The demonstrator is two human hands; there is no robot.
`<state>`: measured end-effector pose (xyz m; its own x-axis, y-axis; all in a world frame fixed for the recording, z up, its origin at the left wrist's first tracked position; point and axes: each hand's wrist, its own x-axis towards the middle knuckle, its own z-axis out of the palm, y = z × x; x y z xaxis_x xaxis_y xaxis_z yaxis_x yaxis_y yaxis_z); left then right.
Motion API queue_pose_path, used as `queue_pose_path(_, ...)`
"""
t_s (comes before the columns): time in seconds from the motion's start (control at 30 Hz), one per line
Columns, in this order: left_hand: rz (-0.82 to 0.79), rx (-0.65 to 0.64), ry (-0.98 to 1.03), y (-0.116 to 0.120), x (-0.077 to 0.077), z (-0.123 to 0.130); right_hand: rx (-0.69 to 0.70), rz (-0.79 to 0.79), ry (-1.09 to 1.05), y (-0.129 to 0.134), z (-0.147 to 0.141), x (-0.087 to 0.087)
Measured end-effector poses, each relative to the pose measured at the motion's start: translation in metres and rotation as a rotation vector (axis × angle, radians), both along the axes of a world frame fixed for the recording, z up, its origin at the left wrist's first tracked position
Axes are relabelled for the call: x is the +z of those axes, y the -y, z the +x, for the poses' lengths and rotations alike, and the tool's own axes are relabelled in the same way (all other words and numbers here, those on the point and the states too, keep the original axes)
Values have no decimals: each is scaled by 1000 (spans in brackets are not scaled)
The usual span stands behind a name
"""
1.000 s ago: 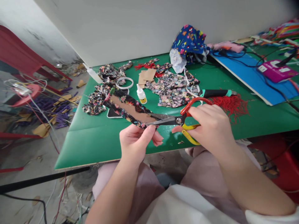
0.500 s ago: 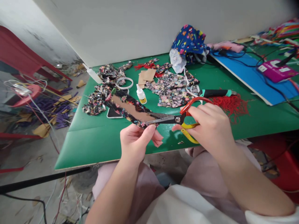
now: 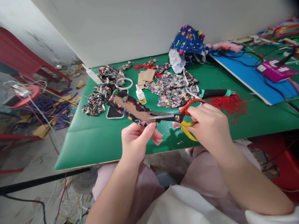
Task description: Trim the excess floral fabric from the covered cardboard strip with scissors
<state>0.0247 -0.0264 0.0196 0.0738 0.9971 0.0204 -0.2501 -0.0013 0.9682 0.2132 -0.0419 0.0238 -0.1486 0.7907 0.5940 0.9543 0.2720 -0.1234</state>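
Observation:
My left hand (image 3: 140, 137) pinches the near end of a floral fabric-edged cardboard strip (image 3: 129, 109), dark cloth folded over its brown middle. The strip slants up to the left above the green table (image 3: 93, 137). In my right hand (image 3: 205, 123) is a pair of scissors (image 3: 177, 118) with red and yellow handles. Their blades point left and lie over the strip's near end, close to my left thumb. Behind the strip stands a small white glue bottle (image 3: 140, 95) with a yellow label. A phone (image 3: 114, 113) lies partly hidden under the strip.
Gathered floral fabric (image 3: 94, 101), a white ring (image 3: 124, 83), cardboard pieces (image 3: 146, 76) and flat floral cloth (image 3: 173, 88) lie behind my hands. To the right are a black-and-teal tool (image 3: 216, 93), red threads (image 3: 230, 104) and a blue board (image 3: 252, 77). A wall (image 3: 116, 28) stands behind.
The scissor blades have shifted slightly to the right along the strip and look closer together. My right hand has moved a little left; my left hand stays nearly in place.

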Motion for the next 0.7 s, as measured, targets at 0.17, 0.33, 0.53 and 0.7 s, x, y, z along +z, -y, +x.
queue_pose_path(0.17,49,-32,47,0,-3,-5,11,19,-229,-2,5,7)
queue_pose_path(0.33,51,12,12,1,-4,-5,63,49,-69,-3,4,8)
queue_pose_path(0.53,88,-5,-4,2,-5,-6,31,92,72,-1,5,6)
queue_pose_path(0.7,76,-83,5,4,-3,-9,29,120,123,0,5,5)
